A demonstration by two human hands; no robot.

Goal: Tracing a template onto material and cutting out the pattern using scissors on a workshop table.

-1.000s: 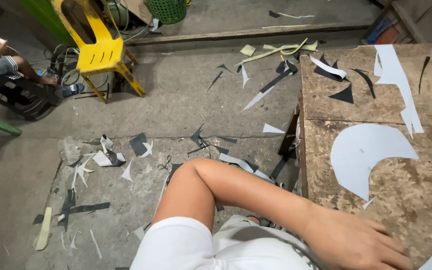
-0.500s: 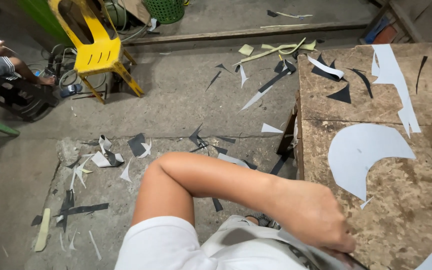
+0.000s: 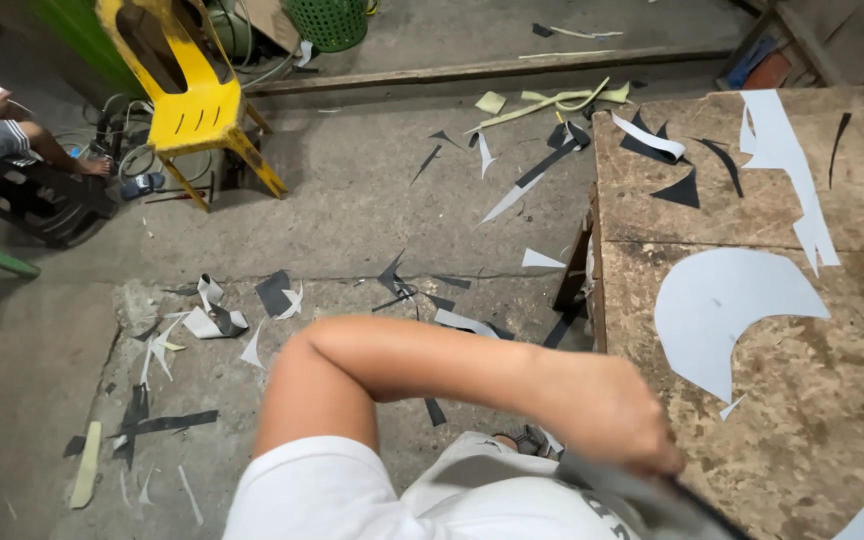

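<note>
My left arm reaches across my body from a white sleeve (image 3: 322, 495). My left hand (image 3: 607, 415) is at the near edge of the worn wooden table (image 3: 822, 420). Its fingers are closed on a blurred grey sheet with a dark edge (image 3: 652, 495) that lies against my white shirt. A large pale grey curved cut-out (image 3: 722, 305) rests flat on the table just right of the hand and apart from it. My right hand is out of view.
Long pale strips (image 3: 787, 165) and black offcuts (image 3: 680, 190) lie on the far part of the table. Paper and black scraps (image 3: 207, 320) litter the concrete floor. A yellow plastic chair (image 3: 187, 95) and a green basket (image 3: 330, 20) stand beyond. A seated person (image 3: 2, 135) is at far left.
My left hand has drawn back leftward off the table top to its near edge, and the elbow has lifted. The grey sheet now shows under the hand.
</note>
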